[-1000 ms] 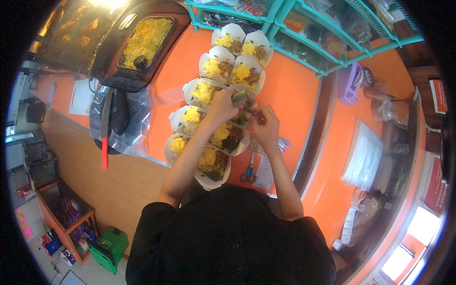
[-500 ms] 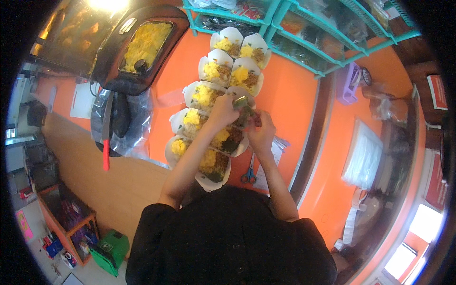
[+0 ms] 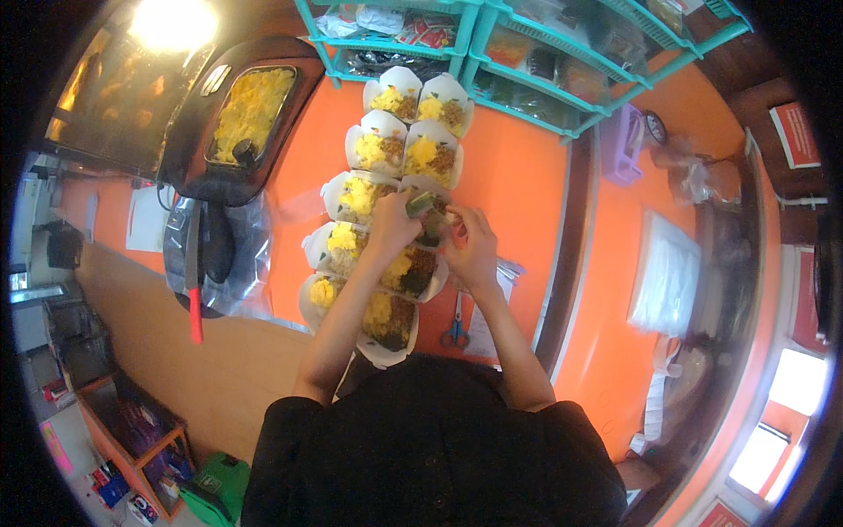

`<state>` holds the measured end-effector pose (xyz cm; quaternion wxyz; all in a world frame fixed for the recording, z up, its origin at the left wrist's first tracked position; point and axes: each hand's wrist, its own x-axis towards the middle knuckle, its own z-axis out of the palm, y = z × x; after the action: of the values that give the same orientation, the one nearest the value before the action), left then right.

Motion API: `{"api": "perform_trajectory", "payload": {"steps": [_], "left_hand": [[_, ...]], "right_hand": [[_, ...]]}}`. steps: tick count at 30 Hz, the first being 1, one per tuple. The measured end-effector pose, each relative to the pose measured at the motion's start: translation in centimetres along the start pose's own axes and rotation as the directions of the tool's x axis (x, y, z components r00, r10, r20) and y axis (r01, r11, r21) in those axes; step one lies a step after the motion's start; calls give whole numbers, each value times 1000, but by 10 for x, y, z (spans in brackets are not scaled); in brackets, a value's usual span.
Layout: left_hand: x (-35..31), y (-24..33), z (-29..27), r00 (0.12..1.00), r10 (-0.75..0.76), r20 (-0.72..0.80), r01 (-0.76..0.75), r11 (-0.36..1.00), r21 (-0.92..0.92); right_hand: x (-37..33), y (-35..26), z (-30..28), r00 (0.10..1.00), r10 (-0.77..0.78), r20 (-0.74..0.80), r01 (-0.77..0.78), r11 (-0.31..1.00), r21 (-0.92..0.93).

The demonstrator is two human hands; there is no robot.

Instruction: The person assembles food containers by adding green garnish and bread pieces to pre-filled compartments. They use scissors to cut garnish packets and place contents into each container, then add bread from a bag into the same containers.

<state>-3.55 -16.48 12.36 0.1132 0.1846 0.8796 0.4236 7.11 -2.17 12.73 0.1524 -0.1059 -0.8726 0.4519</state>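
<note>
Two rows of open white food boxes point(image 3: 327, 201) run away from me on the orange counter. They hold yellow shredded egg point(image 3: 360, 195), brown topping point(image 3: 446, 160) and, in the nearer ones, a dark topping point(image 3: 409, 279). My left hand point(image 3: 394, 230) is closed on a small shiny green packet point(image 3: 427, 205) over the right row. My right hand point(image 3: 474, 253) is beside it, fingers bent in a pinch at the packet's right side. A reddish bit shows by its fingertips; what exactly they grip is too small to make out. The box beneath is partly hidden.
Blue-handled scissors point(image 3: 456, 334) and papers point(image 3: 490, 321) lie right of the boxes. At left are a tray of yellow food point(image 3: 252, 110) and a red-handled knife point(image 3: 195, 290) on plastic. Teal shelves point(image 3: 527, 97) stand behind; a purple holder point(image 3: 624, 149) is at right.
The whole view has shifted slightly, with the boxes now lower and further left. Both hands stay together at the green packet over the right row; the right fingers have moved a little closer in.
</note>
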Motion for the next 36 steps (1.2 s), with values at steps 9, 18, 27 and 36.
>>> {"api": "perform_trajectory", "payload": {"steps": [9, 18, 27, 36], "left_hand": [[-7, 9, -3, 987, 159, -29, -162, 980, -118], [-7, 5, -4, 996, 83, 26, -80, 992, -93], [-11, 6, -14, 997, -42, -69, 21, 959, -282], [-32, 15, -38, 991, -78, 108, 133, 631, -764]], "right_hand": [[4, 6, 0, 991, -129, 25, 131, 984, -117], [22, 8, 7, 977, -208, 48, 213, 962, -173], [26, 7, 10, 985, -163, 47, 170, 960, -225], [31, -1, 13, 996, -63, 70, 77, 970, -229]]}}
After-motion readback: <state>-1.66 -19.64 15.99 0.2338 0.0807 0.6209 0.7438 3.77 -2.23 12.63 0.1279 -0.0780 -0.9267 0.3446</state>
